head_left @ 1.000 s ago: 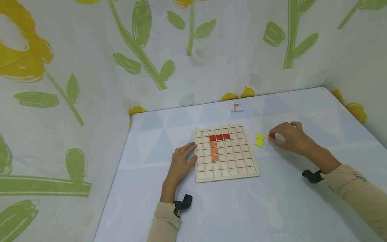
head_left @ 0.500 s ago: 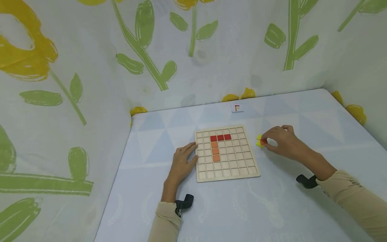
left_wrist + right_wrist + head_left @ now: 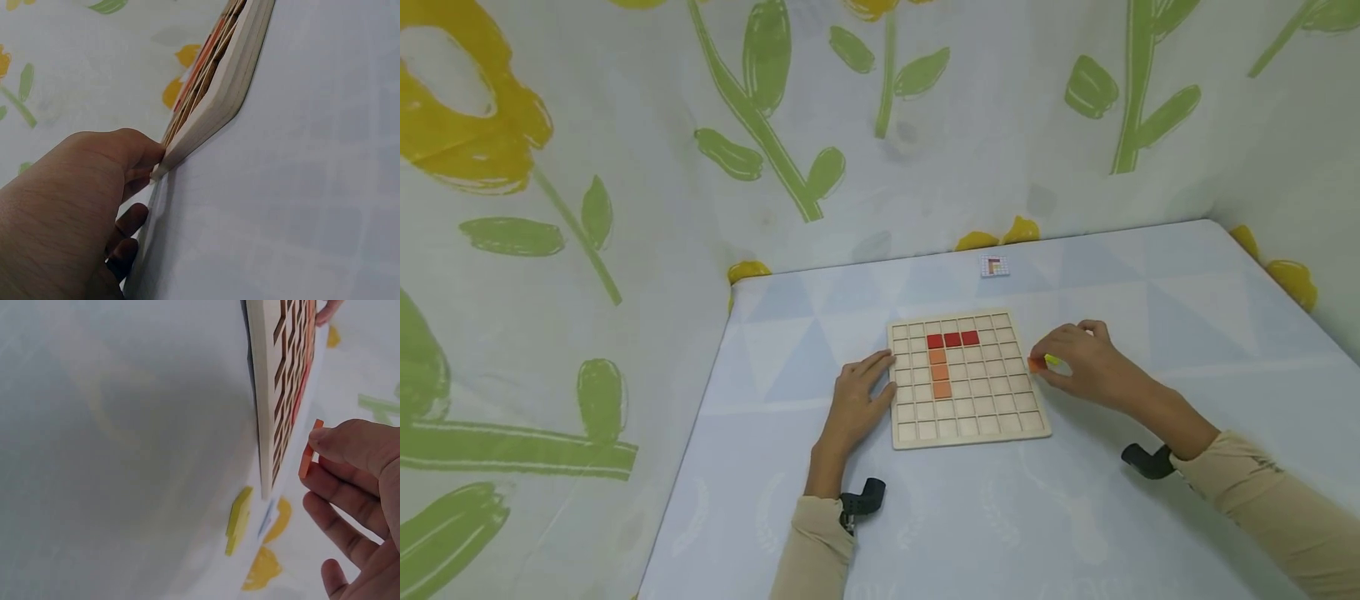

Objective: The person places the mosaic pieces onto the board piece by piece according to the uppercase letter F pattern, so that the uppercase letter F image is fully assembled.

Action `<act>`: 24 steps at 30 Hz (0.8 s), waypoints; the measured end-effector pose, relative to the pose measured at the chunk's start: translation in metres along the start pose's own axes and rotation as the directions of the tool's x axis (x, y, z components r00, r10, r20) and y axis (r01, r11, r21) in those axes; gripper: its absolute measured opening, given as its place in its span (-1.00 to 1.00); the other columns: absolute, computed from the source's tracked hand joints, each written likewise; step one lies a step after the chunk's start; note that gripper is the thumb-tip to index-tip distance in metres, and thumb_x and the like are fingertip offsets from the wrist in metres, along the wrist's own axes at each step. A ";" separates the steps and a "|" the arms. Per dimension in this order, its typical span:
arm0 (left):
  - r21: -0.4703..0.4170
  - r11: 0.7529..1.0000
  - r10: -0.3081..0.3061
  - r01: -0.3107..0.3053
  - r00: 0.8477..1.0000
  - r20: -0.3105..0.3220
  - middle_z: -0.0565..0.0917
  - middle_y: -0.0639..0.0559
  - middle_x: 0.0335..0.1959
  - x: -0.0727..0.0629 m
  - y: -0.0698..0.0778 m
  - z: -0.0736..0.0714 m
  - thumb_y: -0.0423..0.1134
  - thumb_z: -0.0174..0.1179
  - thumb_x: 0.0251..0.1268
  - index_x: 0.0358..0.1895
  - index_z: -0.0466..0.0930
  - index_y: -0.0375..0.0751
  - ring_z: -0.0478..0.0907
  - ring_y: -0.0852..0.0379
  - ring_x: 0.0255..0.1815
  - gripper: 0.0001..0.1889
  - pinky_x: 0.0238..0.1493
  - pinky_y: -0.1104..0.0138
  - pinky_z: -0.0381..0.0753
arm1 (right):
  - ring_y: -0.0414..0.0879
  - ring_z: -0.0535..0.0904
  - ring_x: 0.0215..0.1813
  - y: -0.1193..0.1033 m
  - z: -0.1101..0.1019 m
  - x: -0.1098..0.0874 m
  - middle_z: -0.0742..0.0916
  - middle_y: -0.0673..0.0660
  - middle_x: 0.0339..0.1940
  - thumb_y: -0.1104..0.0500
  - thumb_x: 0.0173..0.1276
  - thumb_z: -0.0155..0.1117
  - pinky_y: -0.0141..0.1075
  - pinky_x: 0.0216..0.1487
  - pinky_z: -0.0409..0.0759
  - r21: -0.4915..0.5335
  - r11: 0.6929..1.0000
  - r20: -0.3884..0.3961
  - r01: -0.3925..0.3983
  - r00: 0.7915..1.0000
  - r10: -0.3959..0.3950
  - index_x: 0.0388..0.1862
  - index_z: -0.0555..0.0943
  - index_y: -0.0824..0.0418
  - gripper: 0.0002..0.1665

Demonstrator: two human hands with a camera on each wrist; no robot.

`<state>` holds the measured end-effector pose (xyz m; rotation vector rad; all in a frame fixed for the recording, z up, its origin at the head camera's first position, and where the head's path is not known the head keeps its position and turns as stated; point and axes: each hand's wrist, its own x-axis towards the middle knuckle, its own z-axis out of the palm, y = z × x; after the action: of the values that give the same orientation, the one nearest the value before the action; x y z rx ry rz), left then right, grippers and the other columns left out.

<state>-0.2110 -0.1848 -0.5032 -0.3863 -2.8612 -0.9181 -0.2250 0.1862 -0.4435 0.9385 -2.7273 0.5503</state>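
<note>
A square wooden grid board (image 3: pixel 992 406) lies on the table, with a row of three red tiles (image 3: pixel 952 339) and three orange tiles (image 3: pixel 940 372) running down from the row's left end. My left hand (image 3: pixel 856 398) touches the board's left edge with thumb and fingertips, fingers relaxed. Just off the right edge, my right hand (image 3: pixel 1093 368) pinches a loose orange tile (image 3: pixel 310 452) between thumb and index finger, raised above the table. Yellow tiles (image 3: pixel 239 520) lie on the table beside the board, mostly hidden behind the right hand in the head view.
A small card (image 3: pixel 995 266) with a printed grid pattern lies behind the board near the table's back edge. Flower-printed cloth walls (image 3: pixel 1000 142) stand behind the table (image 3: pixel 970 517) and at its sides.
My right hand has carried the orange tile leftward, passing over the yellow tiles, up to the board's right edge. My left hand stays at the board's left edge.
</note>
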 end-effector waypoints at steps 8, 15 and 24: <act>0.014 1.000 -0.005 0.004 1.000 0.021 0.38 0.17 0.47 0.002 0.002 -0.001 -0.07 0.10 0.46 0.42 0.46 0.00 0.34 -0.02 0.31 -0.50 0.32 0.00 0.29 | 0.03 0.62 -0.02 -0.015 0.009 0.005 0.76 -0.01 -0.19 0.24 0.06 0.61 0.17 0.14 0.24 0.030 0.999 -0.008 0.033 0.999 -0.033 -0.23 0.72 0.09 -0.72; 0.007 1.000 -0.008 0.008 1.000 0.012 0.40 0.15 0.46 0.002 0.003 -0.003 -0.08 0.11 0.45 0.41 0.47 -0.02 0.35 -0.03 0.30 -0.50 0.32 0.00 0.30 | 0.01 0.63 -0.01 -0.029 0.014 0.013 0.76 -0.02 -0.18 0.25 0.10 0.58 0.13 0.15 0.25 0.048 0.996 0.013 0.074 0.997 -0.075 -0.22 0.72 0.08 -0.74; 0.015 1.000 -0.025 0.025 1.000 0.012 0.39 0.17 0.46 0.000 0.003 -0.002 -0.07 0.11 0.44 0.42 0.46 0.01 0.35 0.00 0.31 -0.49 0.30 0.02 0.31 | -0.08 0.63 -0.07 -0.042 0.027 0.020 0.76 -0.06 -0.23 0.28 0.09 0.57 0.06 0.10 0.27 0.076 0.989 0.000 0.125 0.992 -0.125 -0.26 0.73 0.09 -0.76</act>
<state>-0.2104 -0.1838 -0.4998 -0.3566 -2.8885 -0.9009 -0.2158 0.1335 -0.4502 1.1212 -2.6455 0.6322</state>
